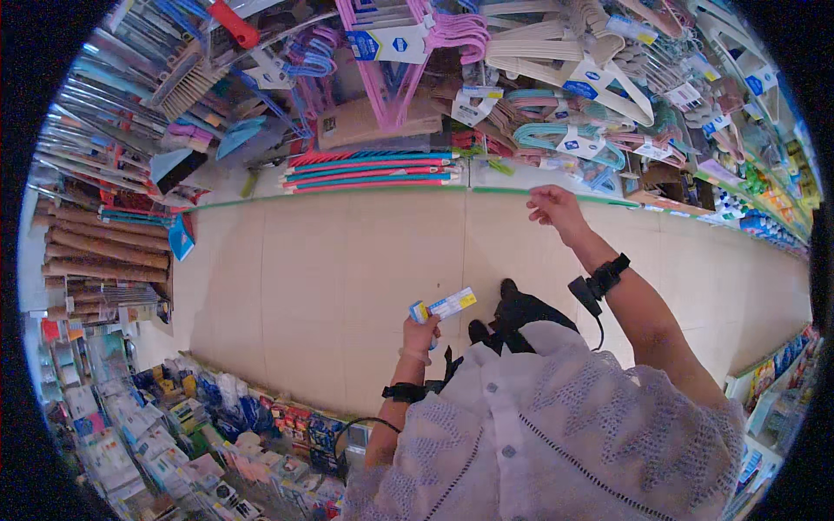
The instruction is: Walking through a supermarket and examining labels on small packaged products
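My left hand [420, 337] is closed around a small blue item with a white, blue and yellow card label [453, 302]. It holds this low in front of my body, over the floor. The item's exact kind cannot be made out. My right hand [558, 213] reaches forward to the shelf's front edge, its fingers loosely bent and apart, with nothing visible in them. Closest beyond it are teal clothes hangers [565, 139] with white card labels. Farther back hang pink hangers [395, 78] and cream hangers [543, 61].
Rolled red and teal striped poles [369, 170] lie along the shelf edge ahead. Brown rolled goods [109, 243] are stacked at the left. Packaged goods [217, 425] fill a shelf behind me on the left. Tiled floor [347, 260] runs between the shelves.
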{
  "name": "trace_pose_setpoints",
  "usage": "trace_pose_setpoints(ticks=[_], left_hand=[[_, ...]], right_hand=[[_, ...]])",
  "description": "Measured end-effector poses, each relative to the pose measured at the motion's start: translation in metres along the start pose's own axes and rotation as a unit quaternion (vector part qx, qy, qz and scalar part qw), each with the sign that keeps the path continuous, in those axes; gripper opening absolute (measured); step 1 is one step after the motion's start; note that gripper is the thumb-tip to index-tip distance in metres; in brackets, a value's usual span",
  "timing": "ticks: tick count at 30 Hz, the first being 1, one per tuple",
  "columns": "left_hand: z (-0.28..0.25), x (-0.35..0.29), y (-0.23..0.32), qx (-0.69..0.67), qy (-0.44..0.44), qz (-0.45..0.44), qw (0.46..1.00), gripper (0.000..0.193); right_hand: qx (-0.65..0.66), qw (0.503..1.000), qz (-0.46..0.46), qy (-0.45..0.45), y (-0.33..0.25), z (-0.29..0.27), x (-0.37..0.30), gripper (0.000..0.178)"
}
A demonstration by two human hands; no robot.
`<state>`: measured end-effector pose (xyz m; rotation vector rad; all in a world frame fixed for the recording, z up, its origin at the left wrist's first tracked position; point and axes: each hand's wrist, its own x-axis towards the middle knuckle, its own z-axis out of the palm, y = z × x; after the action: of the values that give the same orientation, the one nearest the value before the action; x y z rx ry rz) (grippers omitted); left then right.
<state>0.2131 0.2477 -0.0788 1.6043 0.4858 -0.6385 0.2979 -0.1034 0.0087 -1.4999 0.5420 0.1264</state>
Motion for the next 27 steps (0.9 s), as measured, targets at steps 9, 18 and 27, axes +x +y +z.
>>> trace_pose_setpoints(ticks=[9, 18, 27], left_hand=[[0.045, 0.072, 0.092, -0.049, 0.002, 0.063, 0.997, 0.011], [0.073, 0.127, 0.131, -0.005, 0.007, 0.068, 0.998, 0.011], [0.06, 0.163, 0.138, -0.019, -0.032, 0.042, 0.998, 0.011]], right_hand=[[-0.042, 0.994, -0.083, 0.062, -0.028, -0.009, 0.125, 0.02], [-0.246, 0.927, -0.252, 0.127, -0.033, -0.027, 0.266, 0.011], [-0.042, 0.974, -0.161, 0.156, -0.012, -0.019, 0.325, 0.017]])
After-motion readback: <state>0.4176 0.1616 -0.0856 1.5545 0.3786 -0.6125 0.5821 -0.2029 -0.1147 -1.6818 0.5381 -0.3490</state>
